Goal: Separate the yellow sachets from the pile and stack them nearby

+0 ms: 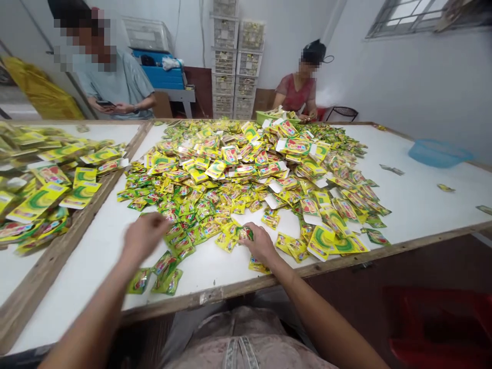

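sachets [197, 233] beside left hand [145, 237], one sachet [246, 234] in right hand [261, 243]

The right hand [261, 245] holds a small packet [246, 234], the blurred left hand [144, 237] near green packets [180, 240].

Bright, soft light across the room, and the white surface [415, 200] throws it right back! Up at two o'clock, a pale window [402, 10] glows. Glare flashes off glossy packets [209, 143] just above centre. Now the left hand [148, 233], eight o'clock, smears with blur; the right hand [259, 241] looks crisper! Shadow darkens the floor [357, 292] at four o'clock, the wide lens stretches the edges, and pixel blocks mask two heads [86, 36].
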The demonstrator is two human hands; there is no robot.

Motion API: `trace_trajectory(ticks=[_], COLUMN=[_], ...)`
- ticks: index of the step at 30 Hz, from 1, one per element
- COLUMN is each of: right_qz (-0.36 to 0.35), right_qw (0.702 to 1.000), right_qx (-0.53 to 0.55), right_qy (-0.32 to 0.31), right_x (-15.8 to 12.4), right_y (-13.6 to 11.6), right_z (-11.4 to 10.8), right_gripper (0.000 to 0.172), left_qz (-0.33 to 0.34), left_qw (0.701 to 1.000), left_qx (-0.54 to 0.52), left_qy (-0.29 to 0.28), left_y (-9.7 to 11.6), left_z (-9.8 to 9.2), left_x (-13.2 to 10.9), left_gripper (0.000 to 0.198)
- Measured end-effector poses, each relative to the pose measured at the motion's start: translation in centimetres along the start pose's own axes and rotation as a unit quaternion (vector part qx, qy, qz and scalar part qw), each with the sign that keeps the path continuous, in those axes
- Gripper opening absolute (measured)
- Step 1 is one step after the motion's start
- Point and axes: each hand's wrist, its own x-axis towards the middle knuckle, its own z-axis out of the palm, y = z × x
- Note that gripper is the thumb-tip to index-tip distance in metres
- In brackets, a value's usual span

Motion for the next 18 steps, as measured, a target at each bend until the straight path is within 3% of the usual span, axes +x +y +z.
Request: trace_trajectory(ticks=[3, 6, 9, 12, 14, 18], right_qz=[-0.011, -0.006, 0.005, 0.036, 0.072, 0.124], right_qw=[0.999, 0.995, 0.989, 0.966, 0.929, 0.853], right_qx=[0.04, 0.09, 0.139, 0.248, 0.358, 0.502], right_qy=[0.029, 0.046, 0.052, 0.058, 0.063, 0.064], right_x=[-0.5, -1.0, -0.9, -0.5, -0.3, -0.4], right_y=[0.5, 0.8, 0.9, 1.0, 0.9, -0.3], right_z=[0.0, -0.3, -0.4, -0.2, -0.1, -0.4], right_gripper=[0.021, 0.02, 0.018, 0.02, 0.028, 0.042], left_qz=[0.076, 0.119, 0.124, 0.112, 0.084, 0.015], left_qw=[0.99, 0.988, 0.991, 0.982, 0.947, 0.829], left_qx=[0.063, 0.074, 0.017, -0.146, -0.307, -0.552], left_qy=[-0.096, -0.067, -0.055, -0.051, -0.043, -0.089], left_y=[4.4, 7.6, 8.0, 6.7, 5.8, 5.6], left_z=[5.6, 9.8, 11.6, 12.3, 12.7, 13.1], left_x=[-0.6, -0.7, -0.1, 0.7, 1.0, 0.8], left_gripper=[0.037, 0.029, 0.019, 0.022, 0.028, 0.046])
